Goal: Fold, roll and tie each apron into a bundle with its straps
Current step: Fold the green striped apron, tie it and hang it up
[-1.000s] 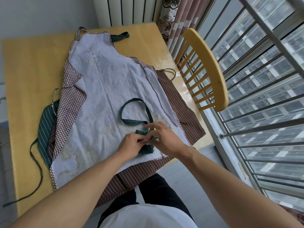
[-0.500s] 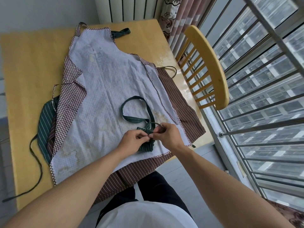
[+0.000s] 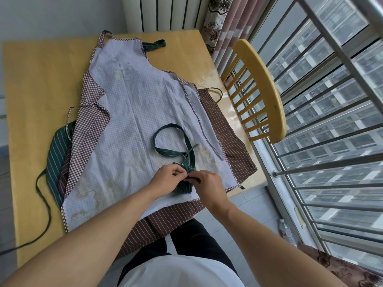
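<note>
A small rolled bundle of green striped apron [image 3: 183,186] lies on top of a flat white checked apron [image 3: 132,121] near the table's front edge. Its green neck strap [image 3: 165,151] loops away across the white cloth. My left hand [image 3: 169,178] and my right hand [image 3: 207,181] meet over the bundle, and each pinches a thin dark strap end at its top. A brown striped apron [image 3: 223,125] lies under the white one. Another green striped apron [image 3: 56,154] shows at the left, with a long dark strap [image 3: 44,204] trailing toward the table's front edge.
The wooden table [image 3: 41,79] carries all the aprons. A yellow wooden chair [image 3: 263,90] stands close against its right side. Beyond the chair is a barred window [image 3: 331,100]. A white radiator [image 3: 161,13] and a curtain [image 3: 223,19] are behind the table.
Both hands have shifted slightly on the green bundle, from pressing it down to pinching the thin strap ends at its top. The strap loop has barely moved.
</note>
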A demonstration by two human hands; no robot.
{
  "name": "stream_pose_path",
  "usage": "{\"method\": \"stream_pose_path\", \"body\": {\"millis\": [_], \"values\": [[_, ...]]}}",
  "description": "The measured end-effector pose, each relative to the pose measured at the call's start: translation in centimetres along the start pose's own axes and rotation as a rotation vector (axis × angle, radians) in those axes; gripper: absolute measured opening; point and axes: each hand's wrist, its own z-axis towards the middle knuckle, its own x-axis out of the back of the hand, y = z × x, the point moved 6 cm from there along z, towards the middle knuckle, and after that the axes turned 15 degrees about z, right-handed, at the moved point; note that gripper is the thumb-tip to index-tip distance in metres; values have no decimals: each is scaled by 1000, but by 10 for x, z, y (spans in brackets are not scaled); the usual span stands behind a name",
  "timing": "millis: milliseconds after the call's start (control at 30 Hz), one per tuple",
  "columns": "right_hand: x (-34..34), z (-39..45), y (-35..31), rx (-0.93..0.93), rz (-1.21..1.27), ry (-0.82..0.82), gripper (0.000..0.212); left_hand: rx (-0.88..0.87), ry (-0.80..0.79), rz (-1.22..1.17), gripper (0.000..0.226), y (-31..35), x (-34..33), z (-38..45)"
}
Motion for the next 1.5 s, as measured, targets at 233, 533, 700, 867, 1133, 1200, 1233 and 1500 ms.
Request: {"method": "stream_pose_path", "body": {"millis": [233,533,700,867,1133,1200,1233,1500], "values": [[-11,9,4,-199,-177,-235,19,-50,106,122,22,-1,-5,-11],[-5,1,25,-593,436,-233,14,317,-132,-233,19,-1,-17,-29],[-2,-1,34,-529,398,-221,13,266,-161,18,23,-1,-11,-23],[16,3,31,-295,56,-121,22,-14,-116,831,26,-4,7,-23],[10,-2,25,-120,-208,-87,24,-22,-68,800,24,-3,11,-21],[7,-6,25,-104,-191,-124,22,33,-77,762,26,-5,6,-23],[4,-8,26,-101,-183,-138,20,57,-63,745,25,-6,4,-23],[-3,-15,21,-20,-333,-191,27,-50,-65,728,16,-10,2,-22]]}}
